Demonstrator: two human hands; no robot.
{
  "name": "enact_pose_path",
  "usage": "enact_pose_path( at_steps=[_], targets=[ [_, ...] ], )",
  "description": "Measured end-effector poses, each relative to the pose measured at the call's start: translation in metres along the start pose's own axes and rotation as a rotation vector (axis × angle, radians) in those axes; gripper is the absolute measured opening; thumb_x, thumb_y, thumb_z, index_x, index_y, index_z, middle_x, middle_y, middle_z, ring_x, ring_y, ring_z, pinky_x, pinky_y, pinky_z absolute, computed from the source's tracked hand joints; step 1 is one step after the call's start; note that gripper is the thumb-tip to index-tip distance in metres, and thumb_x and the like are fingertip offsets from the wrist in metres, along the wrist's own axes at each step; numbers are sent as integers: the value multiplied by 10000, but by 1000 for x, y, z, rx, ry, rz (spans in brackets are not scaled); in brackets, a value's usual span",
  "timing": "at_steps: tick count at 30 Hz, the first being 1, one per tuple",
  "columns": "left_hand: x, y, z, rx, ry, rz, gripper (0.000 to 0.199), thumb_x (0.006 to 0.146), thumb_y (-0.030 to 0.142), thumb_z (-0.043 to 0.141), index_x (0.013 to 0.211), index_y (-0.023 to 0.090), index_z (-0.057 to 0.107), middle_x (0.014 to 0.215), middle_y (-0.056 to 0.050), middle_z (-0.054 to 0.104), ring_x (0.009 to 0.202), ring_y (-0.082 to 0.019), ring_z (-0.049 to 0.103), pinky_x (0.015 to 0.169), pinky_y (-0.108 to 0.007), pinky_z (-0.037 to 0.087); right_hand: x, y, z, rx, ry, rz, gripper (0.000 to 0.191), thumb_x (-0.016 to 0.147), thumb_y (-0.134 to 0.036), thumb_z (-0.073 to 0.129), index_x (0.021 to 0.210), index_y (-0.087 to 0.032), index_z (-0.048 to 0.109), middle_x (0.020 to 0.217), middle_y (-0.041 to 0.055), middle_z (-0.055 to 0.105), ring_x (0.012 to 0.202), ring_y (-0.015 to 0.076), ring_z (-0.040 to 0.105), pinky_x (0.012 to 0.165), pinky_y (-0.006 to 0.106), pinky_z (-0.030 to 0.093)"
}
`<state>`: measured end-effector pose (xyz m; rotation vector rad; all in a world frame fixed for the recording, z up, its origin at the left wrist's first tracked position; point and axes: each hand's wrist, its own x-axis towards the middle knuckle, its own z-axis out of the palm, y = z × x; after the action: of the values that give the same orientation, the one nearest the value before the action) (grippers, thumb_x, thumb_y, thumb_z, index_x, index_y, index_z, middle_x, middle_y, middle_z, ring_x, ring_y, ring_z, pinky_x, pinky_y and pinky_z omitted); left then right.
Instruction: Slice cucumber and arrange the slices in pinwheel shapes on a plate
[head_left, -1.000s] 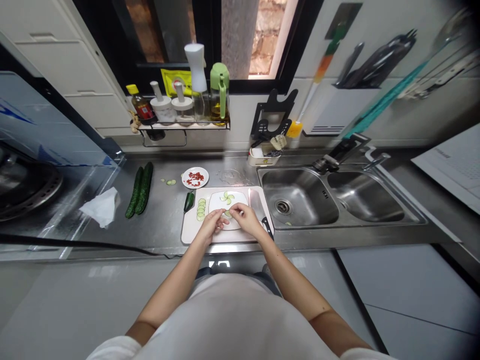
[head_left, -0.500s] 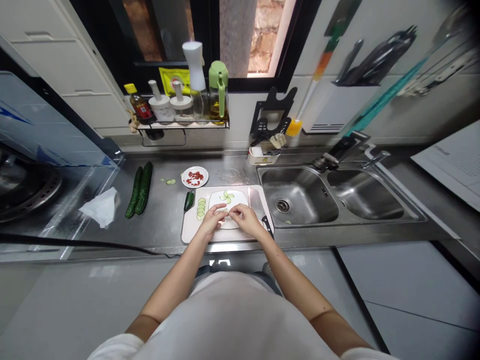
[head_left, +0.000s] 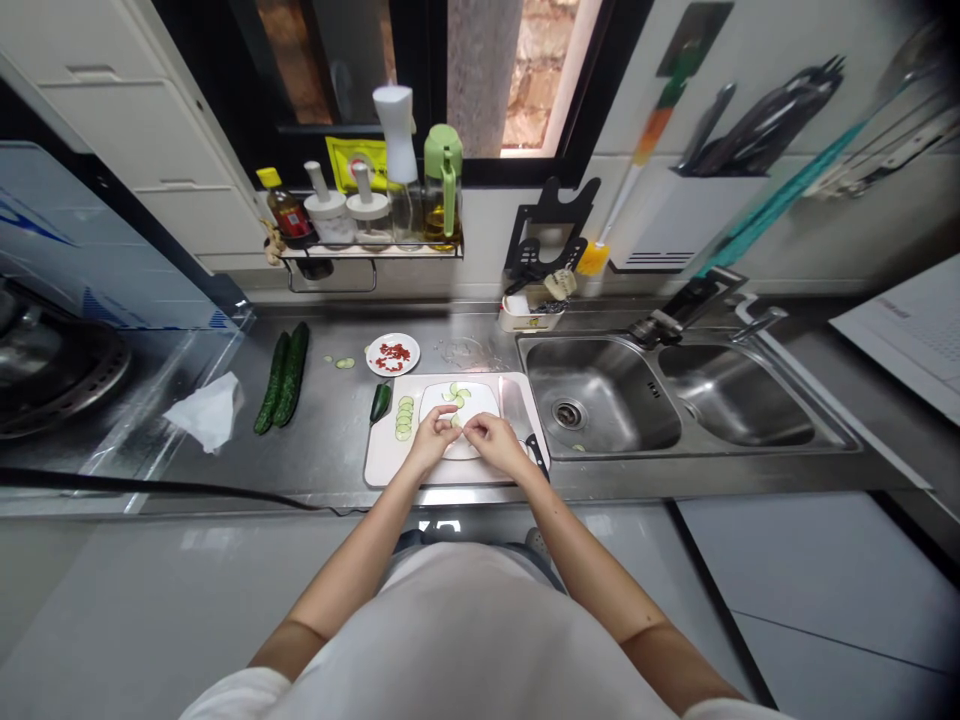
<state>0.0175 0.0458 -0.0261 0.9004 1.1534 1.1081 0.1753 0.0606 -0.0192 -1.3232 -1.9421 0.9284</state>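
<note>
Over the near part of a white plate, my left hand and my right hand meet at the fingertips. Between them is a small pale-green cucumber slice, pinched by both. Folded cucumber pieces form a pinwheel on the plate, just beyond my fingers. The plate sits on a pale cutting board. To its left lies a row of overlapping cucumber slices, with a cucumber stub at the board's left edge. A knife with a black handle rests at the board's right side.
Behind the board stands a small plate of chopped red pieces. Two whole cucumbers and a crumpled white cloth or paper lie leftward. A double sink borders the board on the right. A bottle rack hangs on the wall.
The camera view has shifted slightly. My fingertips have turned a little, and the slice between them shows more clearly. The pinwheel and the slice row look the same.
</note>
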Motion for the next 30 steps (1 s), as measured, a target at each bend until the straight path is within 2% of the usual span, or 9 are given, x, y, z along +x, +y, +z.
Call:
enact_pose_path(
  at_steps=[7,12,20,30],
  targets=[
    [6,-16,-3,210,-38,182,474,747,169,632,1211,180,536,704,58,476,620,-72,449,646,-206,380,0,10,3,106,-23,86,156,788,-258,549,720,-164,652,709,14,664,663,133,557,660,239,415],
    [12,-26,-1,296,-35,202,457,766,133,611,1215,189,550,756,36,508,673,-86,492,702,-222,409,-1,19,2,108,-40,111,152,773,-242,544,720,-160,661,706,20,670,665,139,561,654,236,411],
    [19,-38,3,401,-42,125,396,743,117,603,1133,182,603,681,60,495,605,-75,471,650,-200,395,-6,24,-3,-94,-105,167,156,814,-206,542,771,-156,683,704,23,685,657,132,569,621,213,374],
    [26,-27,10,747,-74,146,359,745,155,613,1093,232,651,715,32,587,658,-126,531,668,-228,401,-6,20,-7,-413,-172,202,176,875,-224,532,885,-167,698,867,65,715,798,159,616,679,218,366]
  ],
)
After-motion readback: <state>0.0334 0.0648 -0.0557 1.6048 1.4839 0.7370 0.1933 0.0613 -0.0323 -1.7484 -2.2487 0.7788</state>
